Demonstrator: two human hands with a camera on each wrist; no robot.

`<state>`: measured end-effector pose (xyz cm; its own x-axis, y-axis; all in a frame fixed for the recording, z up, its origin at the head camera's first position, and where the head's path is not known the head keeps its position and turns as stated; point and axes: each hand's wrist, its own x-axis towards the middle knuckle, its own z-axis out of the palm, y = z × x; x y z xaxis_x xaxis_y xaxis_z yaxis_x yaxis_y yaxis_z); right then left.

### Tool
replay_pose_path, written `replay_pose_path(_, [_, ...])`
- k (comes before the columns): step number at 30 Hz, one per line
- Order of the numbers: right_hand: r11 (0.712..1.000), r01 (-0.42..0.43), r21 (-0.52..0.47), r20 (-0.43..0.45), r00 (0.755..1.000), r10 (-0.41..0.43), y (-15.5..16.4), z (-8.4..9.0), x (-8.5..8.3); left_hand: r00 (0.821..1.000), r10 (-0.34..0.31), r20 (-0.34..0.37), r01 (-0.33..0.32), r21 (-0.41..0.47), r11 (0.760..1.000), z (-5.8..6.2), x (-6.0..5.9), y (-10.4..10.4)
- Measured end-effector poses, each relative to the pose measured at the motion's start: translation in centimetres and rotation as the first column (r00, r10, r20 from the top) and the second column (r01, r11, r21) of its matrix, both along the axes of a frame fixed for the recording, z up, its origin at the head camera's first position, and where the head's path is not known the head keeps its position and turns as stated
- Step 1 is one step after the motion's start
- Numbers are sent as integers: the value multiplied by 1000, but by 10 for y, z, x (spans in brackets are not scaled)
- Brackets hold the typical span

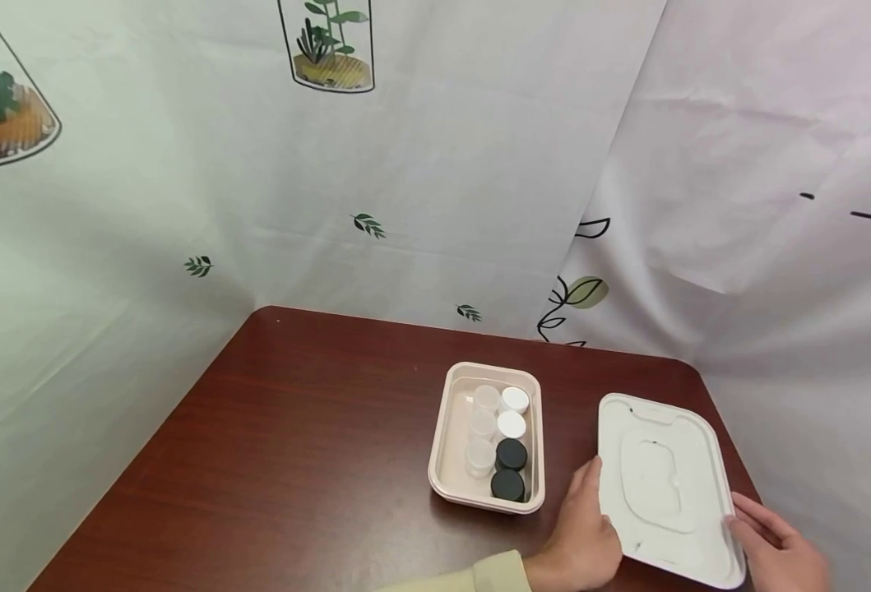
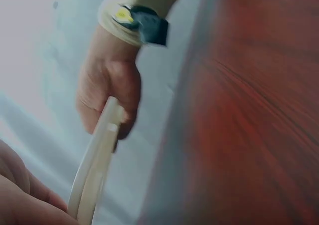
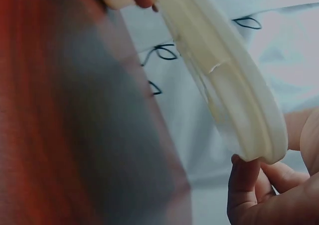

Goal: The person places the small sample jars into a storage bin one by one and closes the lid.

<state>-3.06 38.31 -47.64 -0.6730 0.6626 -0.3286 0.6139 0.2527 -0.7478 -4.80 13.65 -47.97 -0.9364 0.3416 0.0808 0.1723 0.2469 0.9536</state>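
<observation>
Both hands grip a white rectangular lid (image 1: 675, 485) with rounded corners and a raised panel, near the table's right side. My left hand (image 1: 583, 530) holds its left edge, and my right hand (image 1: 776, 547) holds the right edge near the front corner. In the left wrist view the lid (image 2: 94, 165) shows edge-on between the hands. The right wrist view has the lid (image 3: 224, 80) tilted above the table, with right-hand fingers (image 3: 244, 185) at its lower end. Left of the lid stands an open cream box (image 1: 444, 448) holding several small round jars with clear, white and black lids.
The brown table (image 1: 294, 444) spreads out to the left of the box. White printed cloth (image 1: 420, 164) hangs behind the table and along both sides, close to its edges.
</observation>
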Motion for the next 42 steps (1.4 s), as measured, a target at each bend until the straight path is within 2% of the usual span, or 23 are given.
replay_pose_path(5, [999,34,-8,-1,999,-34,5,15,3,997,-54,-60,57,51,997,20,4,-5])
replay_pose_path(10, [997,72,-12,-39,997,-72,-6,30,1,994,-51,-97,54,28,998,36,-2,-16])
replay_pose_path(14, [999,44,1,-110,993,-43,-21,44,-4,999,-45,-10,46,127,991,45,-13,-31])
replay_pose_path(15, [999,43,-31,-147,988,-47,-26,48,-7,999,-47,14,44,155,987,47,-15,-35])
replay_pose_path(17, [995,30,-93,-237,970,-51,-35,55,-10,997,-53,55,40,209,977,51,-21,-45])
replay_pose_path(21, [976,-38,-213,-414,909,-55,-54,65,-17,998,-38,50,26,220,975,56,-34,-64])
replay_pose_path(24, [972,-113,-206,-496,868,-5,-68,71,-23,999,-10,46,-1,224,975,61,-44,-77])
replay_pose_path(26, [974,-150,-172,-517,855,40,-77,76,-28,999,1,51,-12,228,974,65,-50,-86])
replay_pose_path(28, [980,-166,-108,-506,858,90,-85,81,-34,999,7,46,-18,228,974,68,-55,-95])
replay_pose_path(31, [981,-189,36,-469,864,183,-95,88,-42,1000,10,22,-15,213,977,70,-60,-107])
replay_pose_path(33, [969,-213,123,-455,856,246,-101,92,-47,1000,17,-7,-15,201,979,70,-64,-114])
replay_pose_path(37, [933,-269,238,-465,812,353,-111,98,-58,998,39,-41,-29,208,978,70,-71,-128])
replay_pose_path(42, [896,-333,294,-477,761,439,-122,105,-69,997,53,-49,-41,213,976,70,-77,-145])
